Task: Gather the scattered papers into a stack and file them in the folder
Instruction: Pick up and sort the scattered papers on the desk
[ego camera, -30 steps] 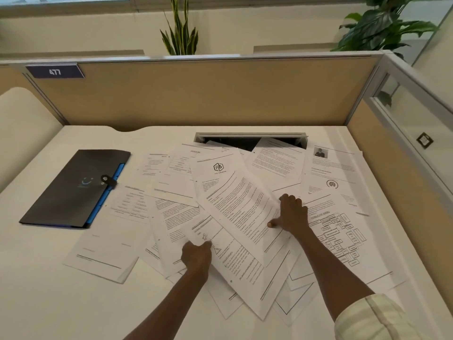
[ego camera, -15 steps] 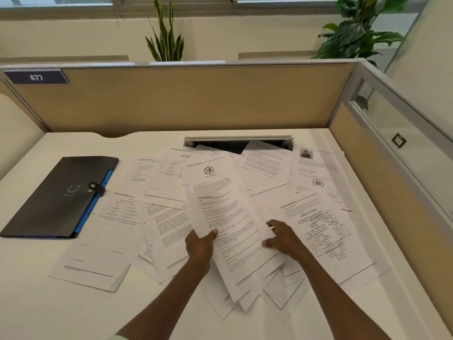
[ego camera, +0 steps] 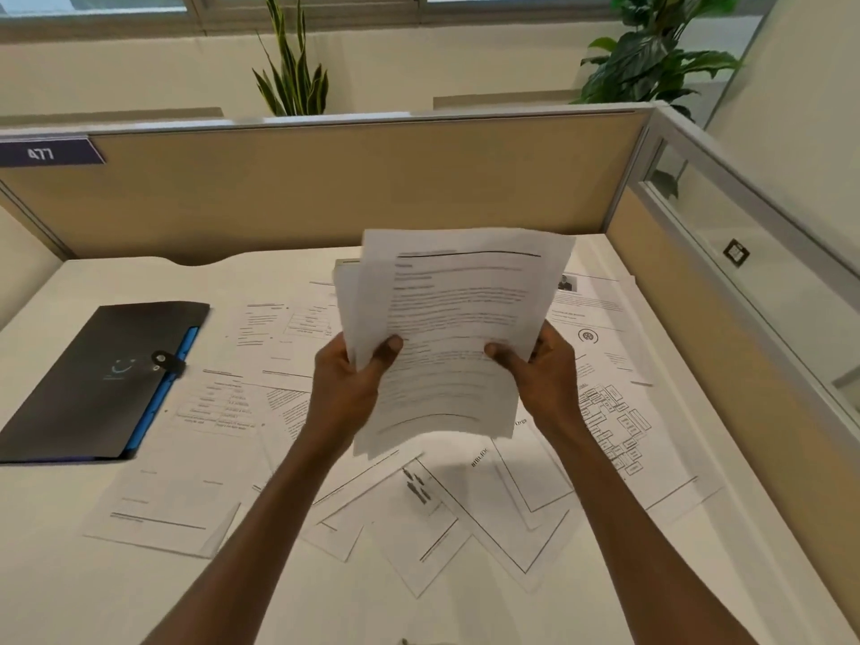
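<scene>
Desk [ego camera: 70, 574], held stack [ego camera: 456, 328] hiding sheets, print blurred

Office cubicle: tan partition [ego camera: 353, 179] with number tag [ego camera: 46, 153], white desk [ego camera: 70, 574], printed papers [ego camera: 619, 412], folder [ego camera: 93, 384], potted plants [ego camera: 293, 81].

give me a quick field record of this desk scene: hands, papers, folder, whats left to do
left hand: left hand grips the left edge of the held sheets, thumb on front
right hand: right hand grips their right edge, thumb on front
held sheets: several pages, lifted off the desk, edges uneven
loose papers: many loose papers lie scattered flat on the desk, overlapping
folder: dark folder with blue edge, closed, at the left, strap fastened
backdrop: partition with tag 477, plants behind
left to do: collect the loose papers, square the stack, open the folder, file
</scene>
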